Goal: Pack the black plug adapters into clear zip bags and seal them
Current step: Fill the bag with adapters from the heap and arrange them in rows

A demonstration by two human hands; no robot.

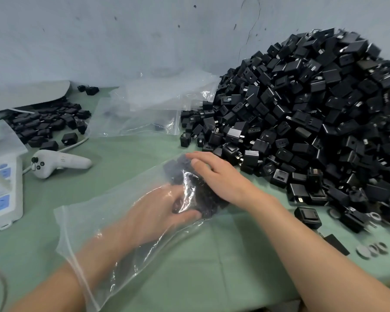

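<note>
Green-covered bench (pixel 212 255) against a scuffed grey wall (pixel 122 41). Fingers (pixel 178 195) of the left hand (pixel 158 212) curled round a clump of black plug adapters (pixel 203 192) deep inside a clear zip bag (pixel 95 212); right hand (pixel 216 174) flat on the clump from outside, fingers straight and together. Bag mouth open round the left forearm, unsealed. Large heap (pixel 313 109) beside it unpacked; spare bags (pixel 149 104) behind.

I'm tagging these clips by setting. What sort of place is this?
Likely a small factory or workshop packing bench: a huge heap of black plug adapters piled against a bare scuffed wall, a stack of spare clear zip bags, and one bag being filled on the green table cover.
</note>
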